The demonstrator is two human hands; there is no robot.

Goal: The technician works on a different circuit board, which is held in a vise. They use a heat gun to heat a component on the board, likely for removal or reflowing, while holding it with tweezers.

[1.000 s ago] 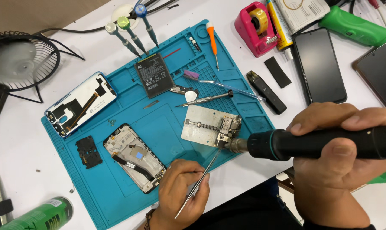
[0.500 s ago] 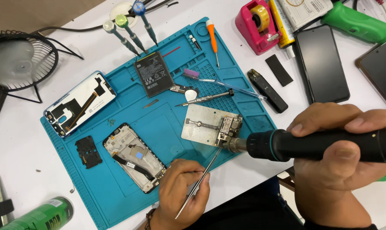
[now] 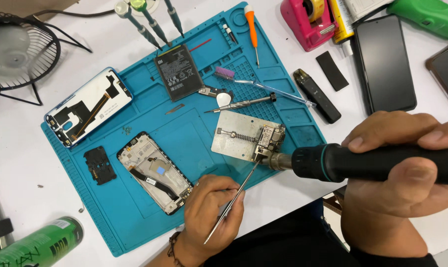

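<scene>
Teal silicone work mat (image 3: 135, 217) covers the white bench, carrying an opened phone frame (image 3: 154, 172), a white back cover (image 3: 88, 107) and a black battery (image 3: 178, 72). Right hand (image 3: 407, 168) is wrapped fully closed around the black hot-air handpiece (image 3: 377, 162), its metal nozzle touching the small circuit board (image 3: 269, 138) clamped at the right edge of the metal holder plate (image 3: 241, 141). Left hand (image 3: 211, 210), fingers curled together, pinches steel tweezers (image 3: 234, 200) whose tips reach the board just beside the nozzle
</scene>
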